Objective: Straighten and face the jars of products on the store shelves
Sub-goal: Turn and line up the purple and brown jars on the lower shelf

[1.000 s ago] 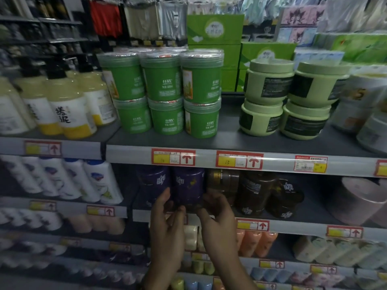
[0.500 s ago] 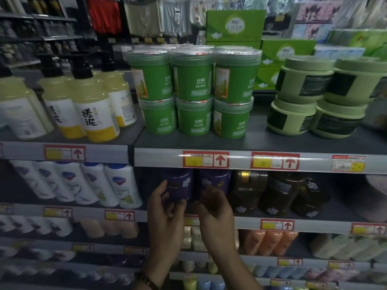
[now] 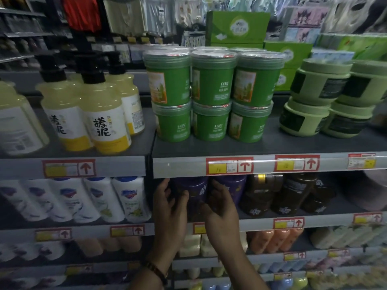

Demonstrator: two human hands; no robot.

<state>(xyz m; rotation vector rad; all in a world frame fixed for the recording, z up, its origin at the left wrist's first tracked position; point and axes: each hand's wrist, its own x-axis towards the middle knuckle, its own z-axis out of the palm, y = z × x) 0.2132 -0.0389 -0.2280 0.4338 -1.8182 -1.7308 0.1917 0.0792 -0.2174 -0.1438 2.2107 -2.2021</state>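
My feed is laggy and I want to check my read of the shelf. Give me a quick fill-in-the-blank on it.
The left hand and right hand grip one ___ jar.
The green jars above stand stacked ___ high.
The pump bottles left of them have ___ pumps.
Missing words: purple; two; black.
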